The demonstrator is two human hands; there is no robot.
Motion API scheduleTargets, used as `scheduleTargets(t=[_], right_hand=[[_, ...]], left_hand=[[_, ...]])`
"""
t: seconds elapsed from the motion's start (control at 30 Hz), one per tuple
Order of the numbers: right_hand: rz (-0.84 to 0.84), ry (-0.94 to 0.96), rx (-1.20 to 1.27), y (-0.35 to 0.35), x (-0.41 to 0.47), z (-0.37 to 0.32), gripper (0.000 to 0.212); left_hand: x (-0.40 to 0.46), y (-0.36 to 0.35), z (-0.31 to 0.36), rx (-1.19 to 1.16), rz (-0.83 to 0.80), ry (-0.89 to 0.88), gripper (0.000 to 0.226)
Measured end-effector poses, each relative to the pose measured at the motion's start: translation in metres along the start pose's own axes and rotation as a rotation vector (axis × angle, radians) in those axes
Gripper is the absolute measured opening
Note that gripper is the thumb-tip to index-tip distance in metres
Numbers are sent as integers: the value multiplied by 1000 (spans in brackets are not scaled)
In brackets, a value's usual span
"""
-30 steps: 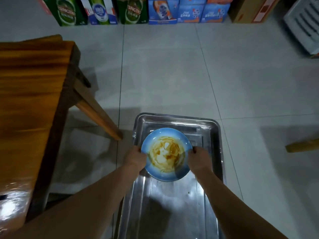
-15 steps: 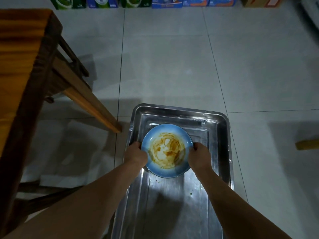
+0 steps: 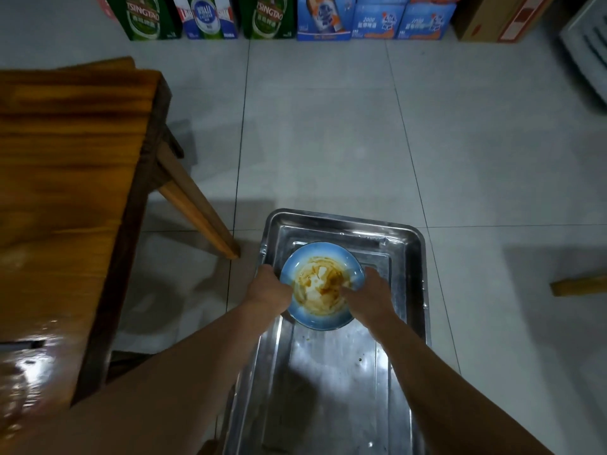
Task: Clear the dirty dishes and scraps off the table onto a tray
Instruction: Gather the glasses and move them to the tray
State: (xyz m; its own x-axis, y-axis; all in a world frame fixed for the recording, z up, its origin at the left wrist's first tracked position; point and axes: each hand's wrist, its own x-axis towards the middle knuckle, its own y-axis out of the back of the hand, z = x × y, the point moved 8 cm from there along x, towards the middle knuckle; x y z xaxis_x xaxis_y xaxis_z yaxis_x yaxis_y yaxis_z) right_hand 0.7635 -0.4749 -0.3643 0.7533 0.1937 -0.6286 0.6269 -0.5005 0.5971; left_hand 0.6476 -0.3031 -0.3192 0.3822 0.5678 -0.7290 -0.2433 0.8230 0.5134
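A blue plate (image 3: 320, 264) smeared with brown sauce and pale scraps sits in the far half of a steel tray (image 3: 410, 290) that stands on the tiled floor. My left hand (image 3: 267, 289) grips the plate's left rim, next to the tray's left wall. My right hand (image 3: 369, 292) lies over the plate's right rim, its fingers reaching onto the sauce-stained inside. Both forearms stretch down over the tray's near half.
A wooden table (image 3: 65, 198) fills the left side, with a slanted wooden leg (image 3: 197, 205) ending close to the tray's far left corner. Beer cartons (image 3: 272, 16) line the far wall. A wooden piece (image 3: 578, 285) lies on the floor at right.
The plate has come down a little onto the tray. My right hand has shifted from the rim's outside to over the rim. The camera has tilted up, showing the cartons again.
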Motion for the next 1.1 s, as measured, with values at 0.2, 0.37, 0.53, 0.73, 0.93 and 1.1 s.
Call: scheduleTargets(t=[0.2, 0.37, 0.53, 0.73, 0.93, 1.1], right_hand=[[15, 52, -68, 38, -77, -58, 66], [35, 79, -16, 52, -148, -87, 63], [53, 96, 63, 51, -229, -112, 65], [79, 160, 87, 33, -318, -142, 66], [67, 242, 37, 4, -391, -172, 68], [-29, 298, 23, -37, -434, -199, 71]], left_hand=[[-69, 33, 15, -48, -42, -31, 49], [-137, 70, 17, -84, -92, -111, 44], [-202, 119, 7, -110, -115, -215, 50], [-272, 191, -32, -159, -78, -314, 50], [-310, 258, -97, -192, -32, -307, 46], [-328, 312, -148, -225, 46, -279, 42]])
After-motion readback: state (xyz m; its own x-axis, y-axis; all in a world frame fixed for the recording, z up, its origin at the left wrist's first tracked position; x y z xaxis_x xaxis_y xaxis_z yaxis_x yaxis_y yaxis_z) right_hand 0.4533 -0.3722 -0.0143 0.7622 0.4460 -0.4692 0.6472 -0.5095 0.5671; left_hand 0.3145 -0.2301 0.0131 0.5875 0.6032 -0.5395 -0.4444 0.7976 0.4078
